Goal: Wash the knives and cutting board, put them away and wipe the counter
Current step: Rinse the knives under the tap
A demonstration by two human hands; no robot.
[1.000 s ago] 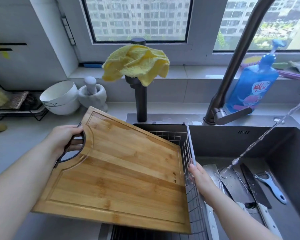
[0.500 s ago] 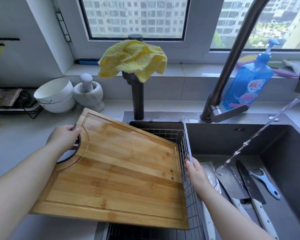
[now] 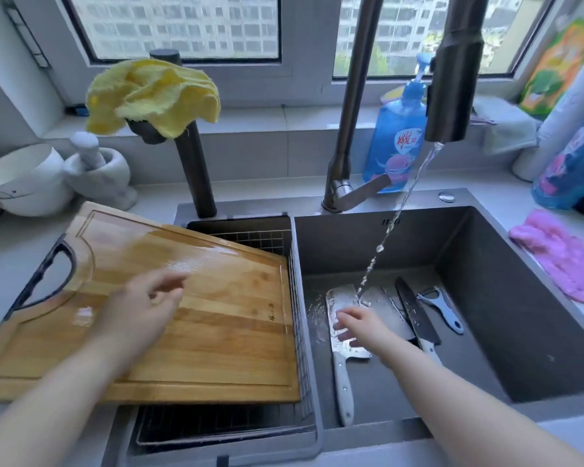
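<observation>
Right fingers (image 3: pixel 342 323): spread and nearly straight, gripping nothing. They lie over the flat of the cleaver (image 3: pixel 341 306); whether they press on it or hover just above cannot be told. The right hand (image 3: pixel 361 326) is inside the sink (image 3: pixel 351 237), just beside the point where the water stream (image 3: pixel 390 227) lands.

Left fingers (image 3: pixel 169 285): loosely parted, blurred, holding nothing. The left hand (image 3: pixel 139 311) sits over the wet bamboo cutting board (image 3: pixel 216 332), which lies tilted across the counter and the wire basket (image 3: pixel 294 298).

Governing relation: the cleaver lies directly beneath the right fingers, its long axis running from far to near, blade away and white handle (image 3: pixel 344 389) toward the person, nearer than the fingertips. The right hand is the closer one; the left is well apart, beyond the divider.

A dark knife (image 3: pixel 415 311) and a peeler (image 3: pixel 442 308) lie to the right of the hand.

Assessment: knife washing is in hand; a grip on the handle would require drawing the hand back.
</observation>
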